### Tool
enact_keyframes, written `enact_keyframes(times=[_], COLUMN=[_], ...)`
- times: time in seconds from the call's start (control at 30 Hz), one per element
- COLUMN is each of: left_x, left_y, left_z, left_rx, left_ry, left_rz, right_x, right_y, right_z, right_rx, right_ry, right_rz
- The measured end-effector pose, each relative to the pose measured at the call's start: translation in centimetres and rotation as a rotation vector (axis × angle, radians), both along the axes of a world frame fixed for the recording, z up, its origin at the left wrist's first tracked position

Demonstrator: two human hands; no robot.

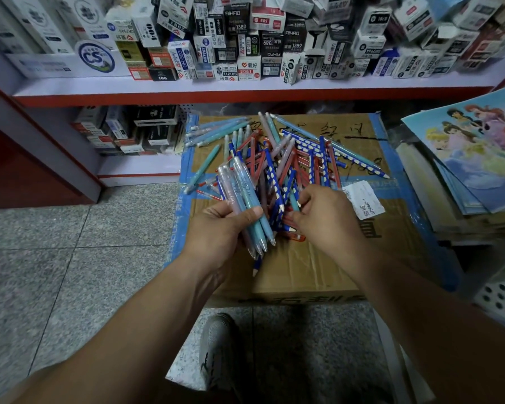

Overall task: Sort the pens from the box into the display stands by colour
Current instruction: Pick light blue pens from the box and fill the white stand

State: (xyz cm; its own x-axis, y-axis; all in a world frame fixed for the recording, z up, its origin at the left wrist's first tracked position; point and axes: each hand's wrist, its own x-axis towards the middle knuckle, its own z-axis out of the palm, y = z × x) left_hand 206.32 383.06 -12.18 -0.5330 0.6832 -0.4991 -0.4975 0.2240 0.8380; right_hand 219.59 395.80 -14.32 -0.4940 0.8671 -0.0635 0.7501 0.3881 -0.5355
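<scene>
– Teal pen (294,201), pinched in the right hand (324,220) grip at the near edge of the loose pile (286,158) on the cardboard box (303,272). Add it to the rest?
– Check its shade first. The left hand (216,228) grip is wrapped round a bundle (245,205) of pale blue, teal and lilac pens, tips down. I'd lift the teal one clear of those crossing it, then slide it in parallel. No display stands in view.
</scene>
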Motion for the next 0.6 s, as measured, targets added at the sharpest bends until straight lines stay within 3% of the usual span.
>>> enact_keyframes(times=[0.27, 0.6], left_x=[0.5, 1.2], left_y=[0.4, 0.4], left_z=[0.3, -0.1], left_rx=[0.031, -0.013], left_ry=[-0.029, -0.004], left_rz=[-0.024, -0.058], right_x=[1.3, 2.5], right_y=[0.9, 1.1], right_z=[1.6, 1.6], right_rx=[-0.214, -0.183], right_ry=[0.041, 0.121], right_rz=[-0.111, -0.182])
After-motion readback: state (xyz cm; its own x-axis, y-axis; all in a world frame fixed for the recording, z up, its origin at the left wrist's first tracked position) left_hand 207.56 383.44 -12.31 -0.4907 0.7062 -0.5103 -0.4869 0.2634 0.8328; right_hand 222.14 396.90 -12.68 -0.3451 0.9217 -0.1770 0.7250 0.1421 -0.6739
